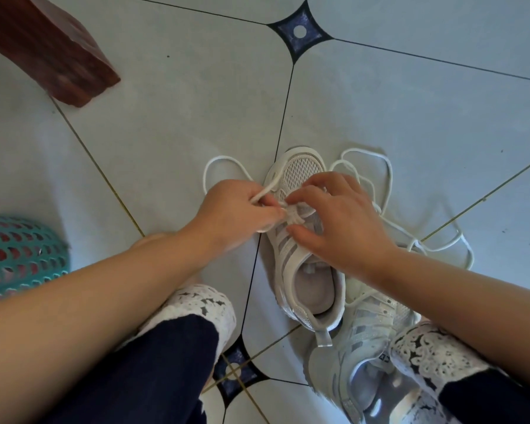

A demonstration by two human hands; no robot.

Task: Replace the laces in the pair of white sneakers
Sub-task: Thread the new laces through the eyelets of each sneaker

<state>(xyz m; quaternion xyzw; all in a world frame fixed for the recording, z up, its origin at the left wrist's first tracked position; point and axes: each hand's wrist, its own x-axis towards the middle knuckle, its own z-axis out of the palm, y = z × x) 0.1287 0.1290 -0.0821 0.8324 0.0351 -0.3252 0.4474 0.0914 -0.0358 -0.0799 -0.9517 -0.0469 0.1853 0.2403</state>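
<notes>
A white sneaker (303, 280) stands on the tiled floor with its toe pointing away from me. My left hand (239, 209) pinches a white lace (210, 166) at the sneaker's eyelets; the lace loops out over the floor to the left. My right hand (334, 218) rests on the sneaker's tongue area, its fingers curled around the eyelet strip beside the left fingers. More white lace (386, 175) lies in loose loops to the right of the shoe. The second sneaker (361, 356) lies behind the first, near my right knee, partly hidden by my right forearm.
A teal perforated basket (16, 255) stands at the left edge. A reddish wooden furniture leg (49, 50) rests on the floor at the upper left. My knees in dark trousers with white lace trim (196, 304) flank the sneakers.
</notes>
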